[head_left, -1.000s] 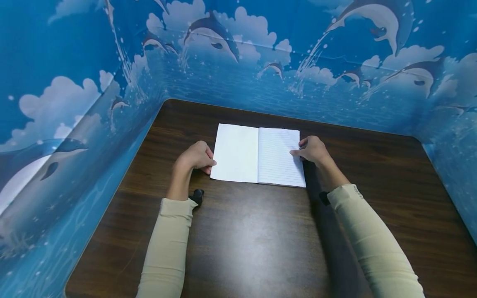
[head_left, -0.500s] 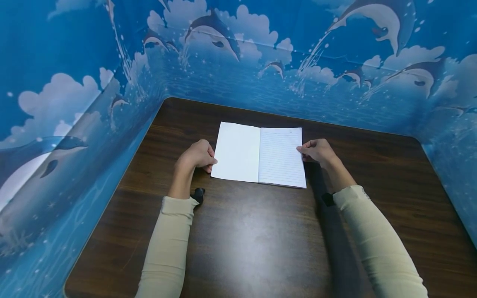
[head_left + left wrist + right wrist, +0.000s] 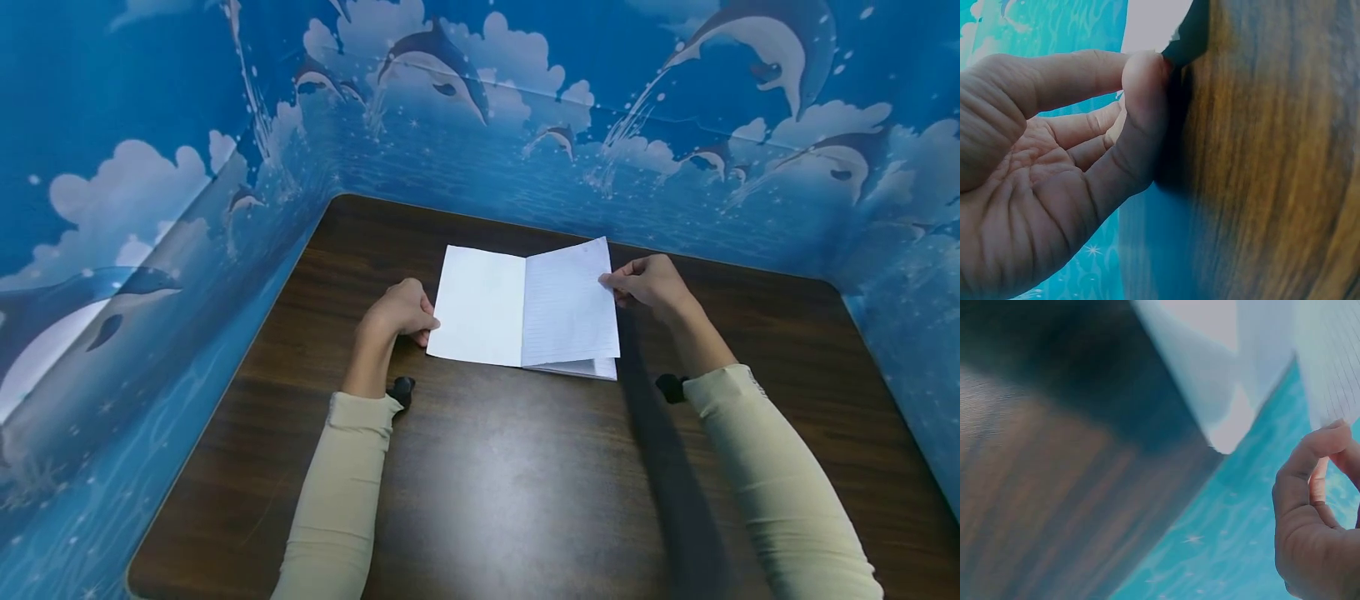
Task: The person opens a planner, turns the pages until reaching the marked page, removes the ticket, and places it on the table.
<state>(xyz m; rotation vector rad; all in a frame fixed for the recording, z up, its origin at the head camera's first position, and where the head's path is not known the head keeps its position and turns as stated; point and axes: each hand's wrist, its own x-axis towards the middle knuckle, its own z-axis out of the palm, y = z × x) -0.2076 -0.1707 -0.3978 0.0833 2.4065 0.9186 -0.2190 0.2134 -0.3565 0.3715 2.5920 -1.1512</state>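
Observation:
An open notebook [image 3: 480, 308] lies on the dark wooden table, a blank white side at left and lined sheets at right. My left hand [image 3: 401, 312] pinches the left edge of the blank side between thumb and fingers; the left wrist view shows the thumb [image 3: 1144, 87] pressed at the white corner. My right hand [image 3: 648, 287] pinches the outer edge of one lined page [image 3: 572, 300], which is raised off the sheets beneath. In the right wrist view the lifted page [image 3: 1332, 369] hangs from the fingertips, apart from the lower pages [image 3: 1216, 381].
The wooden table [image 3: 480, 475] has rounded corners. A blue dolphin-print curtain [image 3: 465, 167] surrounds its back and sides, close to the edge behind the notebook. A black wrist device [image 3: 401, 392] sits at the left cuff, another black device [image 3: 670, 388] at the right.
My right hand first slid outward to the right page's edge, then rose, lifting a single lined page from the stack. My left hand stays at the left edge.

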